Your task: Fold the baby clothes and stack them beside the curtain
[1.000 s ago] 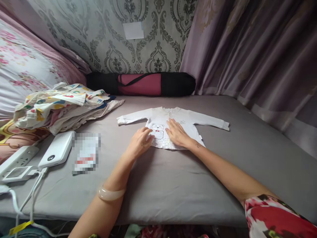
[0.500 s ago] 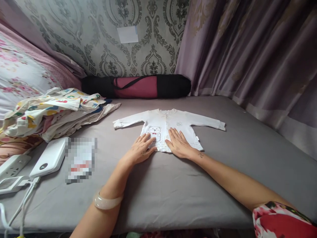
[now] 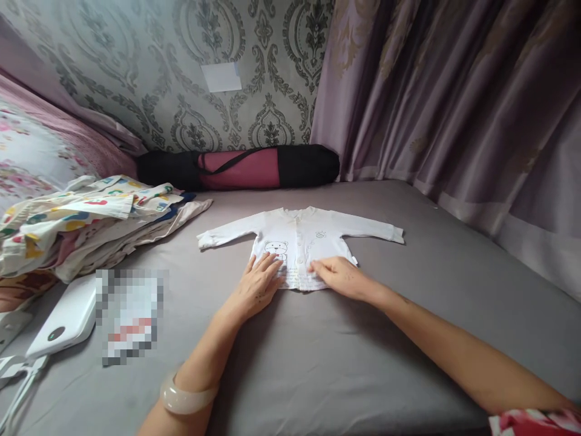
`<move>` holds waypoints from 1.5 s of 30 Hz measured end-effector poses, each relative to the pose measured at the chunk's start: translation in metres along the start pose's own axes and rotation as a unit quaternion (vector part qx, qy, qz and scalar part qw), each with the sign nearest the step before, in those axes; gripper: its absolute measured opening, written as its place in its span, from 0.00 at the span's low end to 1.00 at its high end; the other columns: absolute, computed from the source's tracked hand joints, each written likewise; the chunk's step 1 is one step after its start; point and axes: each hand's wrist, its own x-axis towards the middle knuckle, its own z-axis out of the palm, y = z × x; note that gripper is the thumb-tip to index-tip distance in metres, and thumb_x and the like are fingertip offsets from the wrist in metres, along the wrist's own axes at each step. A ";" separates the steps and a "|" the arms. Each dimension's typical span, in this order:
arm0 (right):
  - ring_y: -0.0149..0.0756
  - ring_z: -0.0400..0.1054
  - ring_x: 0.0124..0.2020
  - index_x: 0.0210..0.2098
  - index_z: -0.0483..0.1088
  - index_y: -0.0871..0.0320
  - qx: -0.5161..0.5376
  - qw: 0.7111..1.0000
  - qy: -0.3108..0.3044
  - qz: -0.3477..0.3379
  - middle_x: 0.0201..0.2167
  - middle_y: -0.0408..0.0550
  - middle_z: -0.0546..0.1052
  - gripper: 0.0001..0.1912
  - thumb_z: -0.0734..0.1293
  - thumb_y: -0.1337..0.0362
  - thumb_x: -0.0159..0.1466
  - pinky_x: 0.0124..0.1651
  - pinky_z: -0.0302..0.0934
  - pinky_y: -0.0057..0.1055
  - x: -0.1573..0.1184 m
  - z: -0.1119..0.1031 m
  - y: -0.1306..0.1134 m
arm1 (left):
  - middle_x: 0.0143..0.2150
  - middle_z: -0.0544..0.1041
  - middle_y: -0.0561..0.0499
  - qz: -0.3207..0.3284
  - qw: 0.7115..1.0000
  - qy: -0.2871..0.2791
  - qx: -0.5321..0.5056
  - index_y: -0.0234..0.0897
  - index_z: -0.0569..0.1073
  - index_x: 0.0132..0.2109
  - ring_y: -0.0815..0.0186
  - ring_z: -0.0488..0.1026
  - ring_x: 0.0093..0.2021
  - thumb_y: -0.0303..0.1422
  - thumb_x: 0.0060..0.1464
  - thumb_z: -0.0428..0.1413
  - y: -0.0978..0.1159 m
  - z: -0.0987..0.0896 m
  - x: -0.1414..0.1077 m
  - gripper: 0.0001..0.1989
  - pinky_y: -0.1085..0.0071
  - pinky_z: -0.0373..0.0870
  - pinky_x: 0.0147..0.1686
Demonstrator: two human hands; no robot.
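Observation:
A small white long-sleeved top (image 3: pixel 299 233) lies spread on the grey sheet, sleeves out to both sides, with a bear drawing on its left half and buttons down the middle. My left hand (image 3: pixel 258 286) rests with fingers spread on its lower left part, over the lower part of the bear. On the lower right part, near the button line, my right hand (image 3: pixel 341 277) has its fingers curled together; whether cloth is pinched between the fingertips is too small to make out.
A pile of folded clothes (image 3: pixel 91 224) sits at the left, with a white power bank (image 3: pixel 66 318), cables and a blurred packet (image 3: pixel 131 318) nearer. A black and maroon rolled bag (image 3: pixel 240 168) lies along the wall.
My right hand has gone from lying flat on the top to curled fingers. My left hand stays spread on the cloth. The view has shifted slightly.

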 end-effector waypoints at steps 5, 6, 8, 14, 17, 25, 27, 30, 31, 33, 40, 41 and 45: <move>0.46 0.41 0.71 0.68 0.51 0.72 -0.159 0.986 0.028 0.043 0.70 0.61 0.50 0.33 0.46 0.57 0.70 0.69 0.37 0.42 0.068 0.013 0.033 | 0.71 0.54 0.41 0.003 0.998 -0.056 -0.010 0.39 0.61 0.66 0.55 0.47 0.72 0.44 0.66 0.42 0.006 0.004 0.001 0.26 0.51 0.47 0.68; 0.46 0.37 0.72 0.69 0.48 0.72 -0.170 0.984 0.024 0.049 0.71 0.60 0.46 0.34 0.46 0.56 0.70 0.70 0.33 0.43 0.079 0.017 0.038 | 0.71 0.53 0.41 0.001 0.998 -0.061 -0.011 0.39 0.60 0.67 0.55 0.46 0.72 0.44 0.67 0.42 0.006 0.004 0.001 0.26 0.51 0.47 0.68; 0.45 0.33 0.72 0.70 0.44 0.71 -0.179 0.982 0.023 0.062 0.72 0.58 0.42 0.35 0.44 0.55 0.70 0.70 0.29 0.44 0.101 0.022 0.045 | 0.72 0.53 0.42 0.003 0.998 -0.057 -0.014 0.41 0.59 0.67 0.56 0.45 0.72 0.45 0.67 0.42 0.005 0.006 0.000 0.26 0.51 0.48 0.68; 0.43 0.32 0.72 0.70 0.42 0.71 -0.181 0.972 0.053 0.136 0.72 0.57 0.40 0.36 0.43 0.54 0.70 0.70 0.29 0.43 0.157 0.010 0.057 | 0.71 0.54 0.42 0.014 0.999 -0.043 -0.007 0.42 0.60 0.66 0.56 0.47 0.71 0.45 0.67 0.42 0.002 0.009 0.000 0.26 0.50 0.50 0.67; 0.44 0.34 0.72 0.70 0.43 0.73 -0.186 0.967 0.077 0.156 0.72 0.59 0.42 0.36 0.43 0.55 0.70 0.69 0.30 0.44 0.179 0.005 0.063 | 0.71 0.55 0.42 0.017 0.999 -0.045 -0.004 0.42 0.60 0.67 0.55 0.47 0.71 0.44 0.67 0.42 0.003 0.007 -0.001 0.25 0.49 0.51 0.67; 0.45 0.38 0.71 0.68 0.49 0.72 -0.190 0.960 0.111 0.173 0.71 0.60 0.48 0.34 0.45 0.56 0.70 0.69 0.33 0.43 0.199 -0.001 0.067 | 0.70 0.57 0.42 0.028 0.999 -0.015 -0.009 0.44 0.61 0.65 0.54 0.51 0.70 0.42 0.66 0.44 0.005 0.006 -0.002 0.23 0.48 0.55 0.65; 0.45 0.38 0.71 0.68 0.49 0.72 -0.188 0.961 0.108 0.172 0.71 0.61 0.47 0.33 0.45 0.57 0.70 0.69 0.33 0.44 0.197 -0.002 0.052 | 0.68 0.61 0.42 0.027 1.000 -0.004 -0.006 0.44 0.63 0.63 0.54 0.54 0.69 0.42 0.66 0.44 0.005 0.005 -0.001 0.22 0.48 0.57 0.65; 0.45 0.34 0.72 0.69 0.48 0.71 -0.194 0.973 0.095 0.084 0.72 0.60 0.44 0.33 0.45 0.57 0.70 0.70 0.28 0.42 0.193 0.013 0.016 | 0.66 0.64 0.43 0.000 1.000 0.029 0.012 0.43 0.66 0.61 0.55 0.56 0.69 0.40 0.67 0.42 0.004 0.005 0.001 0.20 0.49 0.56 0.65; 0.44 0.35 0.72 0.69 0.47 0.71 -0.182 0.980 0.062 0.047 0.72 0.59 0.45 0.34 0.45 0.56 0.70 0.70 0.29 0.40 0.192 0.023 0.003 | 0.67 0.64 0.42 -0.015 0.999 0.037 0.023 0.41 0.65 0.61 0.55 0.55 0.69 0.39 0.67 0.41 0.003 0.007 0.002 0.20 0.49 0.55 0.66; 0.43 0.37 0.72 0.69 0.47 0.71 -0.151 0.988 0.004 -0.005 0.72 0.59 0.45 0.35 0.45 0.55 0.70 0.70 0.32 0.39 0.191 0.043 -0.018 | 0.67 0.62 0.39 -0.040 0.998 0.038 0.042 0.37 0.63 0.63 0.53 0.53 0.70 0.39 0.67 0.41 -0.001 0.010 0.002 0.22 0.49 0.54 0.66; 0.44 0.32 0.72 0.70 0.42 0.74 -0.145 0.988 0.021 0.041 0.72 0.60 0.42 0.36 0.44 0.54 0.71 0.70 0.26 0.44 0.220 0.062 -0.027 | 0.70 0.56 0.38 -0.066 0.996 0.013 0.051 0.37 0.57 0.68 0.50 0.51 0.70 0.45 0.67 0.38 -0.006 0.021 -0.001 0.28 0.44 0.53 0.65; 0.44 0.32 0.72 0.70 0.42 0.74 -0.148 0.987 0.025 0.048 0.72 0.60 0.42 0.36 0.43 0.53 0.71 0.70 0.26 0.44 0.227 0.060 -0.024 | 0.70 0.56 0.38 -0.068 0.996 0.013 0.053 0.38 0.57 0.68 0.50 0.51 0.70 0.45 0.67 0.38 -0.006 0.021 -0.001 0.28 0.44 0.53 0.64; 0.46 0.32 0.72 0.69 0.44 0.75 -0.151 0.985 0.052 0.063 0.72 0.61 0.44 0.37 0.43 0.52 0.71 0.70 0.26 0.44 0.248 0.056 -0.019 | 0.70 0.55 0.39 -0.067 0.996 0.004 0.057 0.39 0.56 0.68 0.49 0.51 0.70 0.45 0.66 0.39 -0.006 0.021 -0.002 0.28 0.43 0.54 0.64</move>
